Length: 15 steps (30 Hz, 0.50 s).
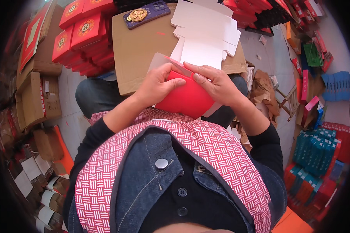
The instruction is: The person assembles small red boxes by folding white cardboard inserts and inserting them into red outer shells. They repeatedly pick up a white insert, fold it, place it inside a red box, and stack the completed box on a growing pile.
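- My left hand [161, 82] grips a red card piece [184, 97] near its upper left edge at the centre of the frame; the thumb lies flat on the red face, pointing right, while the other fingers are partly hidden behind it.
- My right hand [216, 82] pinches the same piece by its upper right edge; the thumb presses near the rim; the two hands are close together, both narrow in their hold.
- The red card piece sits above my lap, tilted, in front of the near edge of a brown cardboard tabletop [134, 58]; a pale flap [158, 62] shows at its upper left.
- White card blanks [206, 31] lie overlapping on the tabletop at the upper centre, just beyond my hands; to their left rests a dark blue phone [157, 14] bearing a round gold ornament [138, 14].
- Red boxes [85, 33] stand stacked at the upper left; a green basket [313, 54] and blue packets [337, 86] appear at the upper right, teal boxes [317, 149] at the lower right.
- A red-and-white patterned apron [101, 174] covers my front, bottom centre; dark sleeves end below my elbows.
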Each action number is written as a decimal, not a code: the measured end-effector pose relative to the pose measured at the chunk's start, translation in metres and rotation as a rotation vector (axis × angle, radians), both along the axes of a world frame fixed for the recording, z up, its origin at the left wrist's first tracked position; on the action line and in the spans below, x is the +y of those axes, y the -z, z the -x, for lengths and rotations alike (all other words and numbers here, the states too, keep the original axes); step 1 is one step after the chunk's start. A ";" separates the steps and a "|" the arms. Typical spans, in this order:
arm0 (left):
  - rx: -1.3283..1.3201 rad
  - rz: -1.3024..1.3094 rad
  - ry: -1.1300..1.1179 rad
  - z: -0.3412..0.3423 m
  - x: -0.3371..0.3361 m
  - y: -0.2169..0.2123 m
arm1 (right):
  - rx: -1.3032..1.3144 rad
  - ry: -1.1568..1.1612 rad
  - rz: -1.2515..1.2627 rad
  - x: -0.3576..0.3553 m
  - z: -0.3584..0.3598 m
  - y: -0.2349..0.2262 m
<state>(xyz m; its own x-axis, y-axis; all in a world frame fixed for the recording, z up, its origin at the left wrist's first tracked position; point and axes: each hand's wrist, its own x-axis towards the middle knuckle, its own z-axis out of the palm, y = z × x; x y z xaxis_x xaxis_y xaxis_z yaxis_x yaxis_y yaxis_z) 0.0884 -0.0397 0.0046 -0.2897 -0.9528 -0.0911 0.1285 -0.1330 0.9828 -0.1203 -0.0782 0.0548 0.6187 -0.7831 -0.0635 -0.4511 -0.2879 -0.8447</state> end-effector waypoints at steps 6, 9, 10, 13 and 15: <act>-0.043 -0.012 0.003 -0.004 0.003 -0.008 | -0.011 0.000 -0.010 0.000 0.001 0.005; -0.118 0.010 0.052 -0.007 0.000 -0.005 | -0.060 -0.004 0.001 0.002 -0.003 0.006; -0.092 -0.008 0.045 -0.007 0.001 -0.004 | -0.028 -0.001 -0.012 0.003 -0.004 0.004; 0.025 -0.098 -0.006 -0.007 0.003 -0.007 | 0.032 0.002 -0.064 0.005 -0.003 -0.001; 0.156 -0.213 -0.077 -0.003 0.004 -0.010 | 0.027 -0.005 -0.115 0.006 -0.002 -0.001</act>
